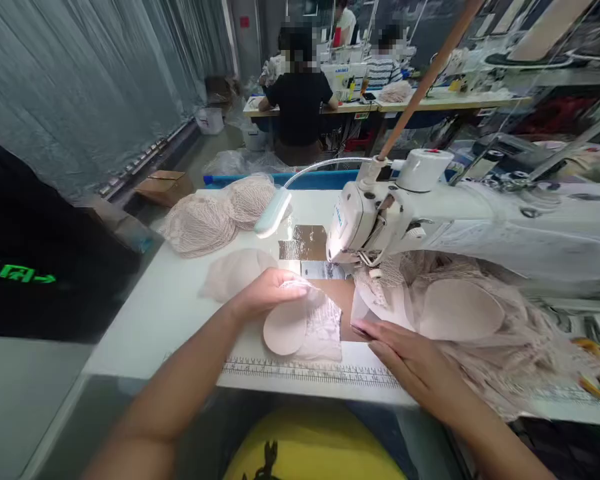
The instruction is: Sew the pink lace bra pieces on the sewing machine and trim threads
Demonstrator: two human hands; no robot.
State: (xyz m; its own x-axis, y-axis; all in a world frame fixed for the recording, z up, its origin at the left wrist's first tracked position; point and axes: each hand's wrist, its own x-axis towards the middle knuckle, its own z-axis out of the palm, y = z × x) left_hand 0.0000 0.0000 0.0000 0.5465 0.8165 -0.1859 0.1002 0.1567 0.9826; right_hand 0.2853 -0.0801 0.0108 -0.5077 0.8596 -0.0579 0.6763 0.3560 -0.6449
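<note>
My left hand (267,292) is closed on the top edge of a beige bra cup with lace (303,327), holding it on the white sewing table (165,307) in front of the needle. Fingers stretched out flat, my right hand (405,353) rests on the table and touches the edge of a pile of beige cups and lace (460,313) under the sewing machine (380,213). Another beige cup (233,272) lies just behind my left hand.
A stack of lace-covered cups (215,213) sits at the table's far left. A lamp on a flexible neck (274,212) hangs over the metal needle plate (305,250). A ruler strip (310,372) runs along the front edge. People sit at benches behind. Yellow-handled scissors (597,373) lie at right.
</note>
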